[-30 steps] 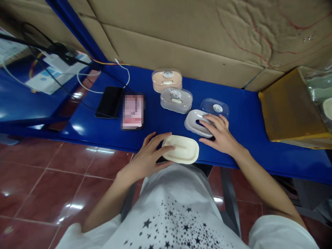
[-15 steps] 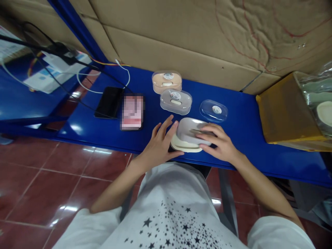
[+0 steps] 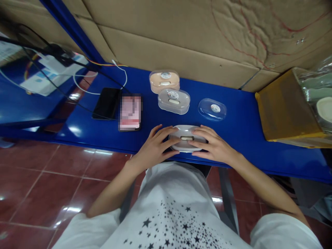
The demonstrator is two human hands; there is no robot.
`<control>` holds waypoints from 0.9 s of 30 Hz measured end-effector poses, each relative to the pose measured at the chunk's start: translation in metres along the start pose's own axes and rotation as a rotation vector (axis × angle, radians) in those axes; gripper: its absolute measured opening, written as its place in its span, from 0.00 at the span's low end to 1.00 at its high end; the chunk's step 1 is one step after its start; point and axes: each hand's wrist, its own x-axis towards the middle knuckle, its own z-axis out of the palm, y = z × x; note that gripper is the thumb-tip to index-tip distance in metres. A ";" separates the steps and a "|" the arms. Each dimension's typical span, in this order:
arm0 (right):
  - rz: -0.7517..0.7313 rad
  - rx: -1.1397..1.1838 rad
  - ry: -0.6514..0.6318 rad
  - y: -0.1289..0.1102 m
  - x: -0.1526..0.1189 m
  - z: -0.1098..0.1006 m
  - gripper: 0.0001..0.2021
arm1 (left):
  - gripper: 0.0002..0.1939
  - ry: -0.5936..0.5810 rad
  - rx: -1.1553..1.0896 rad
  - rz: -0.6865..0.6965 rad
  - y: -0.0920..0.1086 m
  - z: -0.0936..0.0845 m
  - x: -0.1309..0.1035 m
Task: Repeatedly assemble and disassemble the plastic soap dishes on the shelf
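In front of my body, close to the table's front edge, lies an oval soap box [image 3: 187,139] with a grey top and a pale slot in its middle. My left hand [image 3: 159,143] holds its left side, the fingers resting on the top and the thumb at the near rim. From the right, my right hand [image 3: 214,145] grips it in the same way, fingertips near the slot. Beyond my hands stand a grey soap box [image 3: 172,103] and a peach soap box [image 3: 160,84], both under clear covers with round stickers. A loose clear cover [image 3: 206,110] lies to their right.
Left on the blue table [image 3: 241,131] lie a black phone [image 3: 105,103] and a blurred pink-screened device [image 3: 130,112]. Cables run to a white power strip [image 3: 52,74]. A taped cardboard box [image 3: 280,107] with wrapped green pieces stands right. Cardboard [image 3: 181,45] lines the back.
The tilted grey top has come down flat over the cream base. My right hand has lowered with it, and my left fingers have moved onto the top. The view has shifted slightly.
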 end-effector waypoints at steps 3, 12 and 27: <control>0.018 -0.016 0.001 0.004 -0.001 -0.006 0.30 | 0.17 0.004 0.012 0.005 0.000 0.000 0.000; 0.542 -0.251 0.011 0.099 -0.025 -0.032 0.40 | 0.14 0.105 0.084 0.045 0.006 0.000 -0.001; 0.538 0.079 0.190 0.061 -0.009 -0.042 0.29 | 0.11 0.019 0.185 -0.022 0.011 0.003 0.003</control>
